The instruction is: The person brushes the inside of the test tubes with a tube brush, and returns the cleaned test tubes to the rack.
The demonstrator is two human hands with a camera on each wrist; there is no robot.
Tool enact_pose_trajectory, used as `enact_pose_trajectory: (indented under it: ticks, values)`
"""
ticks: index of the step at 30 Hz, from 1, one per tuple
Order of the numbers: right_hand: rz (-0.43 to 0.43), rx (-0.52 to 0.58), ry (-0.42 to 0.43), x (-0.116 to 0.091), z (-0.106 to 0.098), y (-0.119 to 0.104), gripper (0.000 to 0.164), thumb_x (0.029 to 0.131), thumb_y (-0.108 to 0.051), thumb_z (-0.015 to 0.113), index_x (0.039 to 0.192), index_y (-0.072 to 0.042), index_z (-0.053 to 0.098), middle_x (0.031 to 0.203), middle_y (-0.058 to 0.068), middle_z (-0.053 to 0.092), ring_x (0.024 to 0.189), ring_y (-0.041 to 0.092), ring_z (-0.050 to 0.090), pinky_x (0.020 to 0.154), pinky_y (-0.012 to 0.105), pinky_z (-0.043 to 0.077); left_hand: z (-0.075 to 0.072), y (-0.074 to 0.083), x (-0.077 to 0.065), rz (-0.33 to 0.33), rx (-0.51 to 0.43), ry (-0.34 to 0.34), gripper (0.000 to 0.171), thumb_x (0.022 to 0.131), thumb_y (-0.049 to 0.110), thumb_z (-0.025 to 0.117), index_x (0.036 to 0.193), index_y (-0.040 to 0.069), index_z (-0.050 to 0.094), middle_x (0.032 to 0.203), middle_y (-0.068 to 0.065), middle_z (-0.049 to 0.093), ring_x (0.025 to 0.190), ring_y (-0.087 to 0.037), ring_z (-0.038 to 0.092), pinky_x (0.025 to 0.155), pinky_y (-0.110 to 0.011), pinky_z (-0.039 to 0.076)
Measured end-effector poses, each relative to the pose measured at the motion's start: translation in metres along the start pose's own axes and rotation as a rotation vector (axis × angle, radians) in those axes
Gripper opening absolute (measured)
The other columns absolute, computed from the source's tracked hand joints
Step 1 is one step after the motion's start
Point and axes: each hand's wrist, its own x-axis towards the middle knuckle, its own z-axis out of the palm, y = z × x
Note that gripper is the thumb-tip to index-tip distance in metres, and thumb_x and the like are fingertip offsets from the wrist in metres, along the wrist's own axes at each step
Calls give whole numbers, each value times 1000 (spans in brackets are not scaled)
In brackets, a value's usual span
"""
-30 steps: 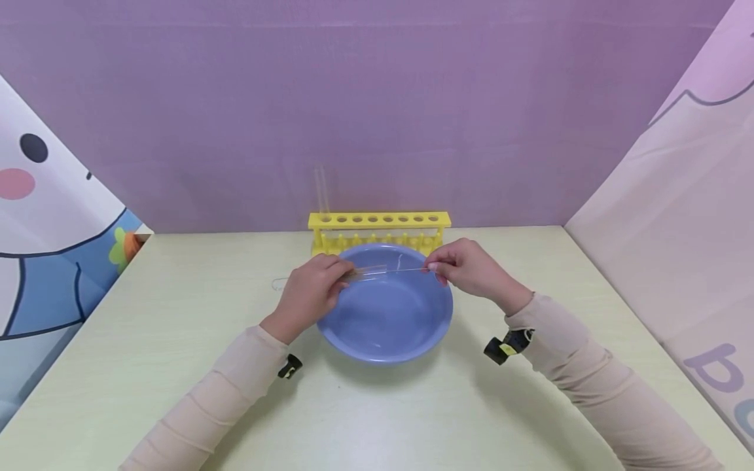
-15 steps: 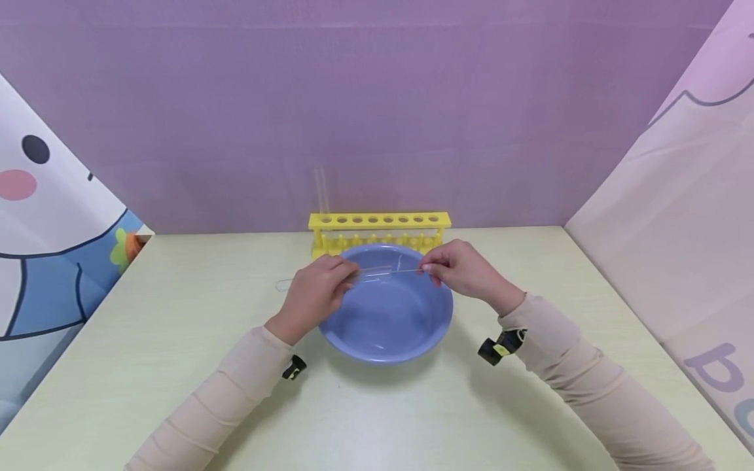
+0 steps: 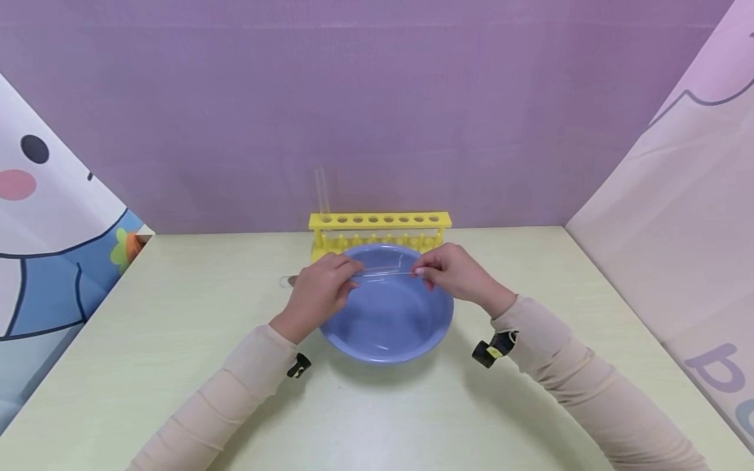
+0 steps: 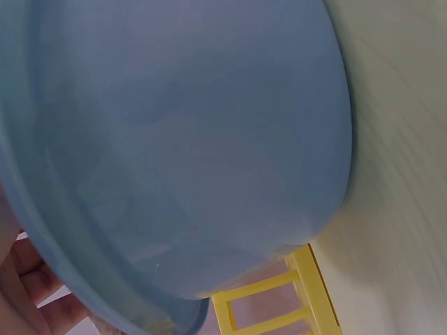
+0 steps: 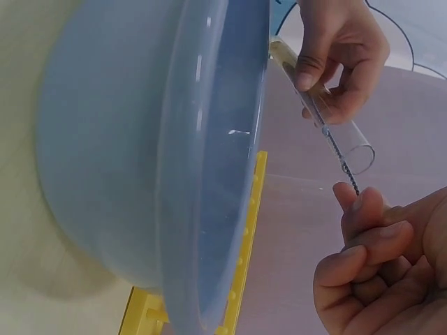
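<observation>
My left hand (image 3: 321,288) grips a clear glass test tube (image 5: 356,143), held nearly level over the far part of a blue basin (image 3: 385,320). The tube's open mouth points toward my right hand (image 3: 453,271). Between thumb and fingertips, that hand pinches the twisted wire handle of a test tube brush (image 5: 335,148). The wire runs into the tube, and the brown bristles show near its rounded end, left of my left hand. Part of the tube is hidden behind the left fingers. In the left wrist view, left fingers (image 4: 42,283) show past the basin's rim.
Behind the basin stands a yellow test tube rack (image 3: 379,221), partly covered by the basin. Another clear test tube (image 3: 322,190) stands upright in its leftmost hole. A purple backdrop (image 3: 377,111) rises at the table's (image 3: 377,418) far edge, with printed cloths on both sides.
My right hand has moved left toward the tube's mouth, pushing the brush deeper, so its bristles now show at the rounded end. My left hand has shifted slightly right with the tube.
</observation>
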Motion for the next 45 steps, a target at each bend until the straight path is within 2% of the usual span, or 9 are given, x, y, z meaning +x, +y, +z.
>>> enact_pose_trajectory:
  ticks: [10, 18, 22, 26, 30, 34, 38, 42, 45]
  values:
    - [5, -14, -5, 3, 5, -1, 16, 91, 0, 56, 91, -1, 72, 57, 2, 57, 48, 10, 40, 45, 20, 29, 3, 4, 2, 8, 0, 2, 25, 77, 6, 76, 101, 7, 70, 98, -5, 69, 93, -22, 63, 71, -34, 55]
    - [6, -20, -4, 2, 6, -4, 15, 91, -2, 58, 89, -1, 72, 58, 7, 58, 47, 10, 38, 45, 20, 27, 4, 4, 4, 15, 11, 6, 25, 76, 5, 76, 100, 8, 71, 98, -4, 69, 92, -21, 63, 70, -33, 55]
    - [1, -22, -15, 2, 8, -3, 13, 91, -2, 59, 90, -2, 72, 58, 3, 57, 49, 10, 42, 45, 19, 30, 3, 5, 4, 18, 23, -1, 24, 77, 6, 76, 101, 8, 71, 98, -4, 69, 91, -21, 63, 70, -33, 55]
    - [-53, -51, -27, 0, 9, -1, 12, 89, 0, 60, 92, -1, 72, 59, -1, 56, 53, 10, 48, 48, 21, 38, 2, 5, 5, 20, 40, -13, 24, 77, 8, 77, 100, 8, 71, 98, -4, 69, 90, -20, 64, 68, -31, 55]
    - [-127, -142, -16, -1, 10, -1, 10, 88, -1, 63, 92, 0, 72, 59, -2, 56, 57, 10, 51, 55, 23, 46, 0, 5, 6, 17, 51, -28, 24, 77, 9, 77, 100, 9, 71, 98, -3, 69, 90, -20, 64, 65, -30, 55]
    - [-190, -269, 10, -1, 11, 0, 9, 87, -4, 65, 91, -1, 72, 71, 1, 65, 67, 11, 58, 63, 25, 51, -1, 6, 7, 16, 62, -35, 25, 76, 9, 78, 100, 10, 71, 98, -2, 69, 89, -19, 63, 61, -28, 54]
    - [-198, -381, 26, -2, 13, -1, 10, 86, -3, 66, 94, -1, 72, 87, 6, 71, 80, 18, 66, 72, 30, 55, -1, 6, 7, 20, 74, -35, 25, 76, 9, 78, 100, 10, 70, 98, -2, 69, 88, -19, 63, 59, -27, 53]
    - [-193, -505, 35, -2, 15, -1, 13, 85, 2, 65, 96, -2, 71, 91, 8, 71, 86, 22, 68, 74, 33, 56, 1, 5, 7, 35, 100, -26, 24, 77, 9, 77, 100, 10, 69, 97, -2, 69, 87, -18, 63, 57, -27, 53]
    - [-220, -602, 55, -3, 16, 0, 16, 83, 6, 64, 94, -3, 71, 90, 8, 72, 84, 22, 68, 74, 33, 56, 3, 5, 7, 41, 120, -17, 24, 78, 10, 76, 100, 10, 68, 97, -2, 69, 86, -18, 63, 55, -26, 52]
